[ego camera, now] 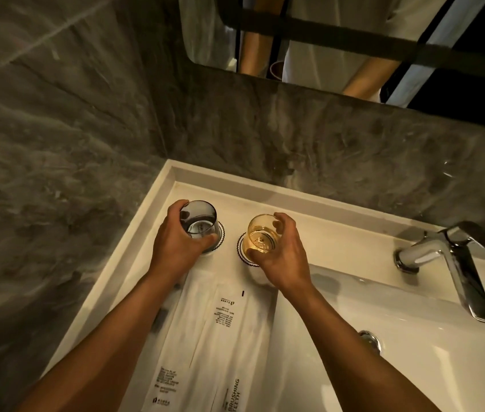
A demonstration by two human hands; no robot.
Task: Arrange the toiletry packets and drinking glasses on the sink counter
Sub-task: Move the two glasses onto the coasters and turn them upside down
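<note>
On the white sink counter [339,236] my left hand [176,242] grips a smoky grey drinking glass [201,220] that stands upright on a round paper coaster [220,233]. My right hand [283,254] holds an amber drinking glass [260,233] upright over a second round coaster [241,251] just to the right of the grey one. Nearer to me, between my forearms, white toiletry packets [220,331] with black print lie flat side by side on the counter, partly hidden by my left forearm.
A chrome faucet [443,263] stands at the right, over the white basin [413,352] with its chrome drain [370,340]. Grey marble walls close the counter on the left and back. A mirror [354,40] hangs above.
</note>
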